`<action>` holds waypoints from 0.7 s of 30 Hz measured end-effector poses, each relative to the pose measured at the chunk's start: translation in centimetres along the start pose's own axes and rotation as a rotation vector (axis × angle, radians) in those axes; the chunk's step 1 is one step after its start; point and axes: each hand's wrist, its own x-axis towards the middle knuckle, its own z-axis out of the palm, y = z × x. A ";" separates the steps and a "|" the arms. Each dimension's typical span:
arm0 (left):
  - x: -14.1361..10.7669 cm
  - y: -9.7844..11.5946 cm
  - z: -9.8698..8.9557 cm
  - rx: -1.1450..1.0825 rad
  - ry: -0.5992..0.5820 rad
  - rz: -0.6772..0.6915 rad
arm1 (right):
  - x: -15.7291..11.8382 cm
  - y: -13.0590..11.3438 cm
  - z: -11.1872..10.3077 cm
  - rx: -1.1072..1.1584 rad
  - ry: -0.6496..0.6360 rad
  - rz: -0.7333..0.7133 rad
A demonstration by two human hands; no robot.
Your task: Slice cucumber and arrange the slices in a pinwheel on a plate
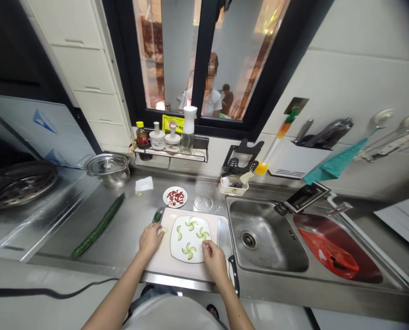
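Observation:
On a pale cutting board (pixel 161 263) lies a white squarish plate (pixel 179 250). Thin cucumber slices (pixel 189 251) are fanned into three pinwheels on it, with a smaller partial group (pixel 179 233) at the plate's left. My left hand (pixel 150 239) is at the board's left edge, its fingers closed on a few loose cucumber slices (pixel 164 230). My right hand (pixel 215 259) is over the plate's right edge, thumb and fingers pinched together beside the right pinwheel; what they hold is too small to make out. A knife (pixel 224 233) lies at the board's right side.
A whole cucumber (pixel 99 224) lies on the steel counter at left, near a lidded pot (pixel 108 167). Behind the board stands a small dish (pixel 175 197) of red pieces. At right is a double sink (pixel 269 261) with a red bag (pixel 331 254). Condiments (pixel 172 142) line a shelf.

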 end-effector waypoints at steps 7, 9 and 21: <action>1.6 -0.2 1.0 -0.072 -0.027 -0.083 | 0.3 0.1 0.3 -0.025 -0.018 -0.037; 2.1 -0.2 1.1 -0.113 -0.037 -0.109 | 0.4 0.2 0.4 -0.018 -0.018 -0.045; 2.4 -0.9 1.4 -0.556 -0.012 -0.007 | 0.9 0.6 0.8 -0.009 -0.023 -0.075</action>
